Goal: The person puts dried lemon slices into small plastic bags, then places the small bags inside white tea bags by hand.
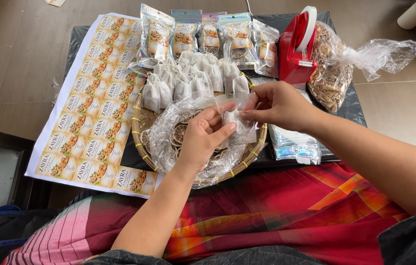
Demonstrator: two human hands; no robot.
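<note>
Clear plastic, a small pouch [235,122], is held between both hands above the woven basket tray [141,142]; the left hand [205,140] grips its near side, thumb and fingers closed on the film; the right hand [279,105] pinches the pouch's upper edge between thumb and forefinger, and a small white sachet appears to sit inside, though the film blurs it. Judgement: the step goes best with the mouth kept taut and level by both pinches, pressure on the film only, not on the contents. White drawstring sachets [193,78] crowd the far half of the tray; a crumpled clear bag of dried citrus slices [178,135] lies under the left hand, touching it. Room is tight: the red tape dispenser [297,46] stands just beyond the right hand; filled display pouches [208,34] line the far edge; the sheet of printed labels [95,103] overhangs the dark table's left edge; a knotted bag of dried herb [333,68] lies far right; shiny empty pouches [294,142] lie beneath the right wrist; open space remains only near, over the lap.
</note>
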